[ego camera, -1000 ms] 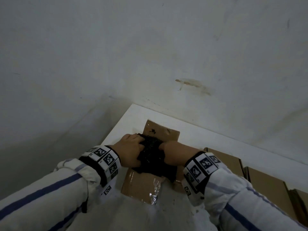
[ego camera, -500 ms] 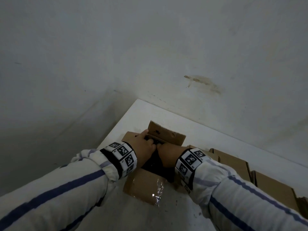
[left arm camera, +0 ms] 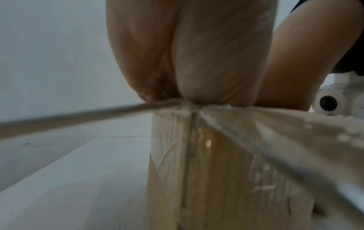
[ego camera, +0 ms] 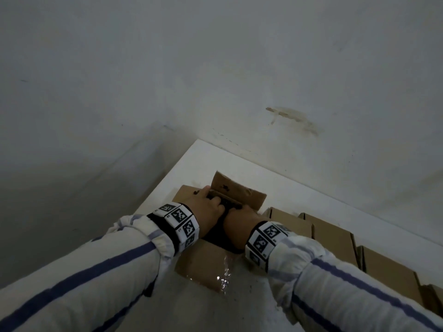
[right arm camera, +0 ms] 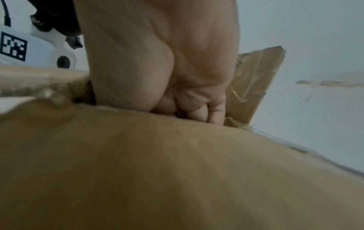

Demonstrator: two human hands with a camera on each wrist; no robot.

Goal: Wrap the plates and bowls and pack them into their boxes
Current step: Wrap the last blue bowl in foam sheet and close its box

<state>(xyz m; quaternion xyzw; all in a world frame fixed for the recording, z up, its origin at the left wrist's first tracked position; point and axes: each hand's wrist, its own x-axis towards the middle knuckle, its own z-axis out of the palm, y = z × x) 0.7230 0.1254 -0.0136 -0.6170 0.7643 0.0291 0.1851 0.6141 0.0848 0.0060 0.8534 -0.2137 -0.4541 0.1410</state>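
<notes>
I had both hands, left hand [ego camera: 208, 209] and right hand [ego camera: 241, 221], fingers curled on the dark wrapped bundle [ego camera: 219, 232], pushing it into the open box [ego camera: 206, 259]. Next: seat it, release, fold flaps.

dim, flat indoor light with no clear source you can pick out, soft shadow along the wall [ego camera: 72, 178], small glare on the tape [ego camera: 224, 276], your wrist views blurred close up, edges bent by wide-angle lenses
</notes>
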